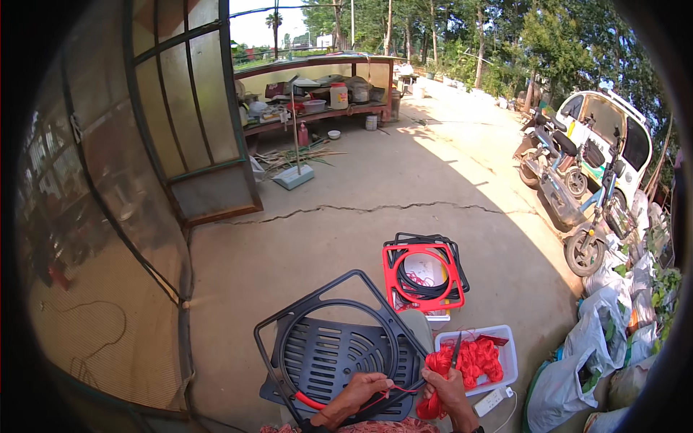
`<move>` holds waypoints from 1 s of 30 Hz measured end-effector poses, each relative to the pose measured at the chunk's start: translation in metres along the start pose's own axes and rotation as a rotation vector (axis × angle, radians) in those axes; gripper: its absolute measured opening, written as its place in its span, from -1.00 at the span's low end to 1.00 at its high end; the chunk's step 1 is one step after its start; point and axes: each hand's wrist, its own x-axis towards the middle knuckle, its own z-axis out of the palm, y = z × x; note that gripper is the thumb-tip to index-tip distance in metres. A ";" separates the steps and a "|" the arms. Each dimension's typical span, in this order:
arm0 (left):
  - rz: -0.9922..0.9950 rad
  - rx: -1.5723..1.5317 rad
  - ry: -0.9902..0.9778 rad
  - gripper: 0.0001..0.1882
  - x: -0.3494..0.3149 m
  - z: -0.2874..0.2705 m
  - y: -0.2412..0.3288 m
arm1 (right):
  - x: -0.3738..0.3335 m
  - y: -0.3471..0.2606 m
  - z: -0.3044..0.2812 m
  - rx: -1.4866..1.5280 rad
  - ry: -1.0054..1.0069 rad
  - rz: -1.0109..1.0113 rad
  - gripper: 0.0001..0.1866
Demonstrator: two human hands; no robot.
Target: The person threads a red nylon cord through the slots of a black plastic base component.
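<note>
A black square frame with a round ring (339,280) lies tilted across my lap, over a black slotted plastic panel (317,346). Red cord (310,401) covers a short stretch of the ring's near side. My left hand (367,388), closed, pinches a thin strand of red cord just above the frame. The strand runs across to my right hand (449,388), which is closed around a bundle of red cord (431,408). A dark pointed blade (457,349) rises by the right fingers; whether they hold it is unclear. Beyond sits a white plastic tub (511,361) with more red cord (480,361).
Ahead stand stacked red (391,278) and black frames. A white power strip (493,401) lies near the tub. Filled sacks (570,382) and electric scooters (563,173) line the right. A framed glass panel (195,101) stands left; a dustpan (294,177) and cluttered bench (317,119) are farther off.
</note>
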 end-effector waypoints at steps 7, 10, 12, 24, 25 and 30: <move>-0.009 0.195 0.032 -0.77 -0.011 0.007 0.008 | 0.002 0.011 -0.002 0.015 0.044 -0.062 -0.86; -0.089 0.273 0.068 -0.76 -0.013 0.002 0.007 | 0.003 0.014 -0.004 0.014 0.056 -0.069 -0.86; -0.133 0.319 0.069 -0.76 -0.012 0.001 0.003 | 0.004 0.015 -0.006 0.001 0.054 -0.073 -0.86; -0.141 0.089 0.046 -0.79 -0.008 0.005 0.003 | 0.007 0.020 -0.013 0.098 0.042 -0.087 -0.91; -0.089 0.178 0.071 -0.80 -0.007 0.005 -0.004 | 0.007 0.021 -0.014 0.081 0.039 -0.088 -0.91; 0.012 0.263 0.082 -0.81 -0.006 0.007 0.001 | -0.006 0.001 -0.020 -0.010 -0.095 0.033 -0.85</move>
